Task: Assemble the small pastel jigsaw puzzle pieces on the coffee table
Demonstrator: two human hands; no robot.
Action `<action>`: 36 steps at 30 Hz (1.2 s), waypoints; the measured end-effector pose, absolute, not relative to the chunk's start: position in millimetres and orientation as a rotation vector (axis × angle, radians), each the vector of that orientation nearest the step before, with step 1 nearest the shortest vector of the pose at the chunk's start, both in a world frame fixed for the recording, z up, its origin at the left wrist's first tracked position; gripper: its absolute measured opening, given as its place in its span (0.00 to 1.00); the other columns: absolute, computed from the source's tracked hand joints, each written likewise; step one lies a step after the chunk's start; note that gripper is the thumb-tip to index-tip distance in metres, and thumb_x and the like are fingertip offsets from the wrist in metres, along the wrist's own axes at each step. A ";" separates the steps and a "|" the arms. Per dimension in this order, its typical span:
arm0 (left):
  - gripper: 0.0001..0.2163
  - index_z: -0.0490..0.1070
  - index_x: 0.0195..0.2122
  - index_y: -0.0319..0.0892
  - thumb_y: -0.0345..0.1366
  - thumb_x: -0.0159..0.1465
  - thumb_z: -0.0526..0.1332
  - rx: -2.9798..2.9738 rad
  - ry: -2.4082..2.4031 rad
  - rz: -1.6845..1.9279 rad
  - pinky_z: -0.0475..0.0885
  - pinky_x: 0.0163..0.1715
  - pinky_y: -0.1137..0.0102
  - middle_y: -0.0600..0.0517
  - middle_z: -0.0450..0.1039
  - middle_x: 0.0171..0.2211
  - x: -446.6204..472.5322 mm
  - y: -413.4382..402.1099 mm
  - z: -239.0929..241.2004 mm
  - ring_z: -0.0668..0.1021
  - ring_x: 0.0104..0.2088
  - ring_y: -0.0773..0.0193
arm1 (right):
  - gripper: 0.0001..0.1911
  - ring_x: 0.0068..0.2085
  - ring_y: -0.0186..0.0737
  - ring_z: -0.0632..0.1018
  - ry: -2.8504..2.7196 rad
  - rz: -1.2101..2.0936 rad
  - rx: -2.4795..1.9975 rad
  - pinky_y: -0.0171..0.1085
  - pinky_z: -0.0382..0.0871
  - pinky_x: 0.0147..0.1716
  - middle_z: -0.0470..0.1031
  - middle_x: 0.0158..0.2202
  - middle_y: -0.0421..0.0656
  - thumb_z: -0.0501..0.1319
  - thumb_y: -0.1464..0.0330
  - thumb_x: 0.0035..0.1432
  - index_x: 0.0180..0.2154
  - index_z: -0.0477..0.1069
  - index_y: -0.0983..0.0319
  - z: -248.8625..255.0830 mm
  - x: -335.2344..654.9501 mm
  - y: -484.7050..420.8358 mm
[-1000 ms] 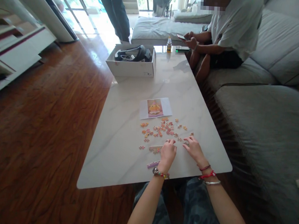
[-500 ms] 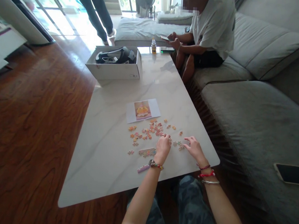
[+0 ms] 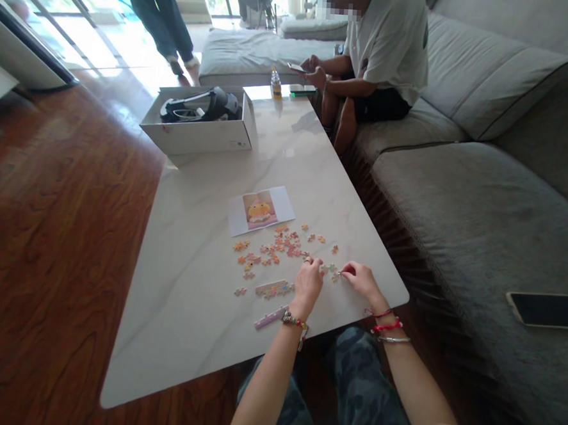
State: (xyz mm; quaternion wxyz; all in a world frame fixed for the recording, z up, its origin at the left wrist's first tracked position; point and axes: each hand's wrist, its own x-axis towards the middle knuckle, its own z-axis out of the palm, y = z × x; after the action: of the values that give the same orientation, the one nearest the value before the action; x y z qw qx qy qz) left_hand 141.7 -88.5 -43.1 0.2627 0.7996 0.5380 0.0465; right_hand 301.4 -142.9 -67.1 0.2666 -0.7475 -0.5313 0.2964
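Observation:
Loose jigsaw puzzle pieces (image 3: 289,243) lie in a scattered cluster on the white marbled table (image 3: 188,283). My right hand (image 3: 361,280) is closed in a pinch, with a small puzzle piece (image 3: 341,273) at its fingertips, beside a few pale pieces. To its left, my left hand (image 3: 309,282) has its fingers curled down at the cluster's near right edge; what they hold is hidden. Left of that wrist are a joined strip of pieces (image 3: 272,289) and a separate purple strip (image 3: 270,317). A paper with a printed picture (image 3: 261,211) lies beyond the pieces.
An open white box (image 3: 206,137) holding a dark device stands at the table's far left, with a bottle (image 3: 276,85) near the far edge. Someone in a white shirt (image 3: 390,46) sits on the grey sofa (image 3: 462,204), holding a phone. Another phone (image 3: 545,310) lies on the sofa.
My right hand's fingers have closed from apart into a pinch on a puzzle piece. My left hand has stayed close by, its fingers still curled. The whole view has shifted slightly.

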 end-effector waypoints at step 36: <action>0.08 0.68 0.38 0.42 0.32 0.59 0.52 1.919 1.750 0.383 0.65 0.36 0.74 0.49 0.70 0.37 22.3 -100.0 -49.8 0.72 0.35 0.67 | 0.08 0.30 0.35 0.72 -2.097 0.726 -1.638 0.33 0.64 0.31 0.71 0.28 0.42 0.62 0.73 0.46 0.33 0.71 0.63 -54.0 187.2 -88.4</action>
State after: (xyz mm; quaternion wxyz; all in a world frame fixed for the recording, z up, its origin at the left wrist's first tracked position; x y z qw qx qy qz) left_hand 22.3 -100.0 -49.8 0.2555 0.7067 0.6445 0.1410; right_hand 187.2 -88.4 -54.0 0.1906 -0.5830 -0.7463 0.2583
